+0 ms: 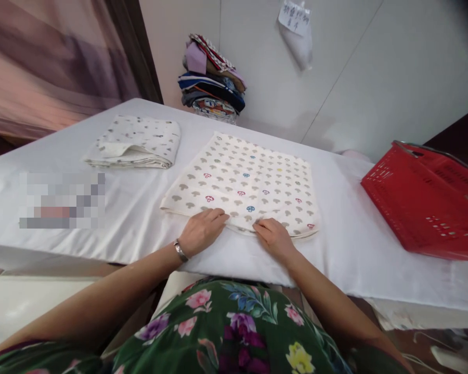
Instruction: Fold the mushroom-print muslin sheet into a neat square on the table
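Note:
A cream cloth with a mushroom print [245,179] lies flat on the white table [140,218], folded into a rough square. My left hand [200,231] rests at its near edge with the fingers curled onto the hem. My right hand [273,236] sits beside it on the same edge, fingertips pinching the fabric. Both hands are close together at the middle of the near hem. A metal watch is on my left wrist.
A folded cream cloth with grey print [134,143] lies at the far left. A stack of folded coloured fabrics [212,80] stands against the back wall. A red plastic basket [429,200] sits tilted at the right. A paper note [294,18] hangs on the wall.

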`<state>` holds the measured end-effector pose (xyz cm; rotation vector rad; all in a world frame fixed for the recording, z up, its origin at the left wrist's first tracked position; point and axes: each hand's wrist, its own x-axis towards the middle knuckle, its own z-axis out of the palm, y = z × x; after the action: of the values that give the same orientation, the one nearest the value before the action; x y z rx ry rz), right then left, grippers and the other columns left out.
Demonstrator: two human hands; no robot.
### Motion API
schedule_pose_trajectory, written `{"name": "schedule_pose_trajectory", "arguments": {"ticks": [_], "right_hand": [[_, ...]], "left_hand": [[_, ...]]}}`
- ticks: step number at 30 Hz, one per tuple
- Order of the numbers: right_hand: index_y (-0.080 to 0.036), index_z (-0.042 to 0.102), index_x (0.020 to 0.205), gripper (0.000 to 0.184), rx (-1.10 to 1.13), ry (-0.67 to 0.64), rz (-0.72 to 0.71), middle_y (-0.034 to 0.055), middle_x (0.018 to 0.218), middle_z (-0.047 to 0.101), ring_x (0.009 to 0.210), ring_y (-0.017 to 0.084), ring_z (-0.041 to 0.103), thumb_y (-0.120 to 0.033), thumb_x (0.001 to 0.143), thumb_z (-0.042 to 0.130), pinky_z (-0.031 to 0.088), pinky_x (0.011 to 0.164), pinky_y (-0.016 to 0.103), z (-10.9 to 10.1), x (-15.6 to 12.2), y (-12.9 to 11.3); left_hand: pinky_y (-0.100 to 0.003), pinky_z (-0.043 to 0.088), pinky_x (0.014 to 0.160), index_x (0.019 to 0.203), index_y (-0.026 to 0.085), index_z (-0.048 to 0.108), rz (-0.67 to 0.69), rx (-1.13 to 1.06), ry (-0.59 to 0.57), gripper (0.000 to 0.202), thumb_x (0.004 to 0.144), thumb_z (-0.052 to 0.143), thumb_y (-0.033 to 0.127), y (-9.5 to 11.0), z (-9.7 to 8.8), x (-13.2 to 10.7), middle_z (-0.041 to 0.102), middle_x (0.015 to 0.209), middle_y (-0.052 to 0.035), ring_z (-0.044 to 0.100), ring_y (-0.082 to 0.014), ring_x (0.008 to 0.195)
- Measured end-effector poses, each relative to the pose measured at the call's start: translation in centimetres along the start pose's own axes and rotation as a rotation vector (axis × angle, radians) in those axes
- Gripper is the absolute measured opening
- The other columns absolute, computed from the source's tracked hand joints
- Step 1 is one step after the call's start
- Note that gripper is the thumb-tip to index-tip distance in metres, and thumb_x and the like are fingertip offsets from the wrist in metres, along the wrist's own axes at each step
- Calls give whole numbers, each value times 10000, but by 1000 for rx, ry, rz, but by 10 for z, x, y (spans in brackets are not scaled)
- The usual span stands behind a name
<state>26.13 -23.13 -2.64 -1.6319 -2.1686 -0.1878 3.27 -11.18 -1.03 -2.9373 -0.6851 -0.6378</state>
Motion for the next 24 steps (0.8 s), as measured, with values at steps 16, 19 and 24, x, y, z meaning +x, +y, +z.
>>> {"name": "schedule_pose_trajectory", "arguments": {"ticks": [16,19,24], "right_hand": [[-196,619,1080,251,81,-41,-31,105,973,617,871,214,566,-239,904,445,483,739,364,-10,-14,-1],[-234,628,1082,250,101,-25,16,96,1003,628,914,226,586,-263,895,464,501,773,391,-20,-30,10],[-296,669,1013,226,83,11,232,88,1017,644,941,261,608,-327,864,502,520,816,447,-34,-72,42]], "left_hand": [[-392,413,857,1001,203,650,-435,121,-154,347,761,414,121,-106,-23,-33,646,1081,-76,534,-241,1036],[-374,433,885,1063,215,641,-485,52,-171,395,764,392,149,-115,-28,-42,625,1139,-65,529,-233,1069],[-329,398,993,1107,235,637,-474,-166,-239,447,737,389,197,-133,-39,-53,590,1224,-31,529,-197,1124]]}}
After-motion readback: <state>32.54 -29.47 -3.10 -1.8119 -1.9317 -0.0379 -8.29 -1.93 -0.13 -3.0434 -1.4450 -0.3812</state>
